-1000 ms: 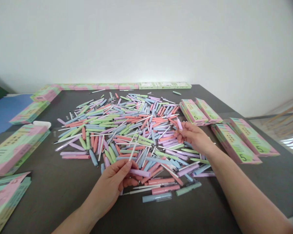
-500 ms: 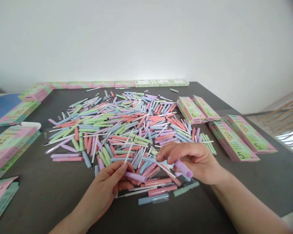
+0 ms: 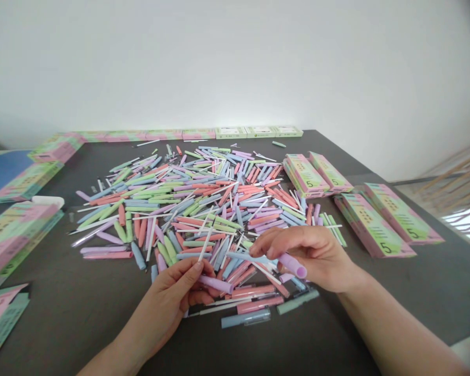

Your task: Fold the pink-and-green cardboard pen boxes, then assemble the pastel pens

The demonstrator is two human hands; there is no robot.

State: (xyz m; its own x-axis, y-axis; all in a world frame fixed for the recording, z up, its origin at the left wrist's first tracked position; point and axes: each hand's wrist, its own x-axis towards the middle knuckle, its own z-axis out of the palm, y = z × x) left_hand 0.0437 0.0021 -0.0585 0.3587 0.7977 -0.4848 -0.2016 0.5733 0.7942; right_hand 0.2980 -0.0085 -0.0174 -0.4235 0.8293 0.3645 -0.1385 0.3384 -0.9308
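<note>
The table [image 3: 297, 344] runs out of the bottom of the view, so its near edge cannot be seen, and two boxes toward its left edge, the flapped box [image 3: 18, 235] and the lower box [image 3: 2, 318], are cut off by the frame. The right hand [image 3: 311, 256] hides part of the pile of pen parts [image 3: 196, 193] beneath it, and overlap makes many single pieces hard to tell apart. The far end of the purple tube [image 3: 293, 265] is hidden by that hand; its round open end faces the camera. The left hand [image 3: 186, 287] comes in from the near left, palm turned inward, its thumb and fingertips pinching a white stick [image 3: 206, 243] that slants upward, while its lower fingers close around a lilac barrel [image 3: 216, 284] pointing right. The right hand reaches in from the near right, wrist bent, index finger arched forward over the pile, gripping the purple tube under its curled fingers. Both hands are above the near part of the pile, apart from each other. The flapped box has a white flap raised at its far end; its contents cannot be seen. More printed boxes [image 3: 160, 135] line the far edge, and paired cartons [image 3: 376, 224] lie toward the right edge, contents also unseen.
</note>
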